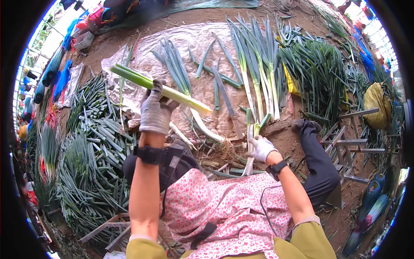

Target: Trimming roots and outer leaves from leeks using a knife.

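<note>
My left hand (156, 113), in a grey-white work glove, is closed around a thick green onion (183, 99). Its pale end points right and its cut green end points up and left. Lower right, my right hand (261, 148), also gloved, grips a pale stalk with short green leaf ends (250, 136); its lower end reaches the patterned apron. A long knife (228, 101) lies on the sheet between the hands. Left of it a whole green onion (202, 123) rests with its roots toward my knees. Neat long green onions (260, 69) lie at the far right of the sheet.
A worn whitish sheet (151, 41) covers the soil ahead. Cut green leaves (97, 159) are heaped at left, and a large leafy heap (315, 69) stands at right. Beside my right leg is a metal frame (351, 141); a yellow sack (376, 101) sits beyond it.
</note>
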A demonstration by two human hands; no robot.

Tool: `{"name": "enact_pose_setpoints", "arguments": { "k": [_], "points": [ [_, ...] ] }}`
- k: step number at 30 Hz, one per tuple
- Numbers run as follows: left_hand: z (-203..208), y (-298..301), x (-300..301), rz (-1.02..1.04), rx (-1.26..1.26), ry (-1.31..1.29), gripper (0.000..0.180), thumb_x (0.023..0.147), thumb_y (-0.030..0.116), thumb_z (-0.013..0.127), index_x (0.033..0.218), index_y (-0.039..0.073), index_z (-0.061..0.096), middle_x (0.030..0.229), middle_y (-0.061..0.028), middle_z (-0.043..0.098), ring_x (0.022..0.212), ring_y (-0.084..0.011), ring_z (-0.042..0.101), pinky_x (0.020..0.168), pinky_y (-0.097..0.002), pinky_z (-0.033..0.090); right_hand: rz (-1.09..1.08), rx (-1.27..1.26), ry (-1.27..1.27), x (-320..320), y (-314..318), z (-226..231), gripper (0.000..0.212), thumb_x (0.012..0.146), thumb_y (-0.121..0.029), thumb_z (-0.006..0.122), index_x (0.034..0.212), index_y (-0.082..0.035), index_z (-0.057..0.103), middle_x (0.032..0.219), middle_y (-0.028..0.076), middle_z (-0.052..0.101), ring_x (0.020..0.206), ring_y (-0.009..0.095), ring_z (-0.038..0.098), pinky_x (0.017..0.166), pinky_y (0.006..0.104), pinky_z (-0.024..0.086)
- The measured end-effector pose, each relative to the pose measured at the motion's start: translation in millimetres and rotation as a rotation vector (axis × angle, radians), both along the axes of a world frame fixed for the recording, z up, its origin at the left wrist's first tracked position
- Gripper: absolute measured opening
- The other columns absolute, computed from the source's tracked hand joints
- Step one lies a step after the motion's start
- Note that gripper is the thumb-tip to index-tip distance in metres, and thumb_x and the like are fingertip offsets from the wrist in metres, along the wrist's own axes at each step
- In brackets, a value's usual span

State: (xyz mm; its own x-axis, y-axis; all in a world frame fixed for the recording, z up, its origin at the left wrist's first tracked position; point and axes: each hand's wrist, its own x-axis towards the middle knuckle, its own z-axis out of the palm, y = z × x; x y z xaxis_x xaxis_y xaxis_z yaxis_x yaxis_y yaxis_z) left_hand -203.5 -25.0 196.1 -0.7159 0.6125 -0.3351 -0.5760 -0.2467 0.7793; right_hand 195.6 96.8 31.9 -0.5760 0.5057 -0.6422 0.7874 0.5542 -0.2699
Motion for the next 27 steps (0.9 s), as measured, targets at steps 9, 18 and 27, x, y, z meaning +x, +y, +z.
{"name": "enact_pose_setpoints", "arguments": {
  "k": [9,18,27],
  "points": [
    [-62,46,-47,0.027,-0.264,0.164,0.033,0.098,0.025,0.089,0.12,0.01,0.071,0.11,-0.0053,0.072,0.1,-0.0251,0.075,0.077,-0.0436,0.073,-0.381,0.077,-0.02,-120,77,-258,0.052,0.092,-0.04,0.085,0.128,-0.003,0.074,0.128,0.027,0.077,0.121,0.044,0.075,0.104,0.0508,0.06],
    [-86,67,-53,-0.005,-0.254,0.06,0.02,0.1,0.005,0.084,0.107,0.011,0.066,0.104,-0.0062,0.073,0.096,-0.0238,0.078,0.074,-0.0436,0.075,-0.628,0.017,0.14,-144,93,-249,0.048,0.09,-0.03,0.079,0.126,0.0,0.071,0.115,0.031,0.078,0.111,0.049,0.075,0.098,0.0535,0.061],
    [-63,43,-41,0.013,0.036,-0.031,0.019,0.101,0.009,0.084,0.111,0.008,0.068,0.112,-0.0133,0.077,0.106,-0.0309,0.079,0.091,-0.051,0.074,-0.876,-0.733,1.07,-118,13,12,0.031,0.107,-0.013,0.067,0.136,0.0,0.065,0.082,0.007,0.067,0.067,0.013,0.063,0.061,0.032,0.051]
  ]
}}
